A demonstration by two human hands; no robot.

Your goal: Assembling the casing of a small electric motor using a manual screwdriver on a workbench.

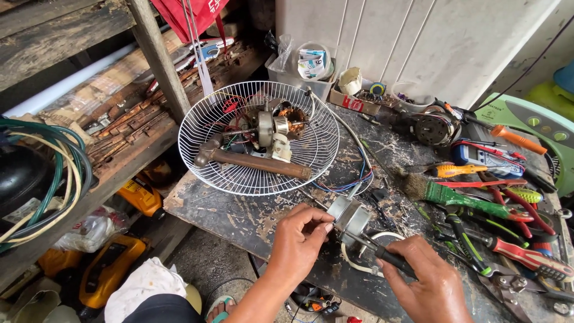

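Motor [348, 216] sits between left hand [301, 239] and right hand [426, 281].

Fan motor [350, 218] near workbench [239, 218] front edge, between left hand [299, 239] and right hand [427, 287]; fan guard [258, 139] behind, holding hammer [251, 160]; hand tools [496, 239] at right.
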